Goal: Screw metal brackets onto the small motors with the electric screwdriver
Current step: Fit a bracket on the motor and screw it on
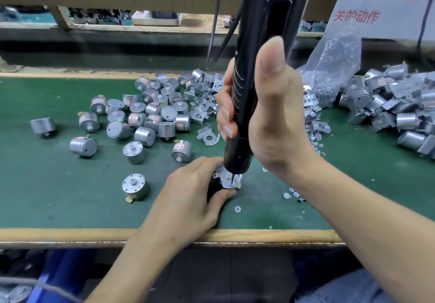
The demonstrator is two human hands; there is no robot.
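My right hand [270, 114] grips the black electric screwdriver [256, 50], held upright with its bit pressed down onto a metal bracket [227, 178]. That bracket lies on top of a small silver motor, mostly hidden under my left hand [195, 194], which clasps it on the green mat near the front edge. A heap of loose silver motors [146, 112] lies at mid-left. Loose metal brackets [207, 135] are piled behind the screwdriver.
Assembled motors with brackets [395, 109] are heaped at the right. A clear plastic bag of screws [332, 67] leans at the back right, and small screws and white washers [294, 194] are scattered near my right wrist. The wooden table edge [94, 234] runs along the front.
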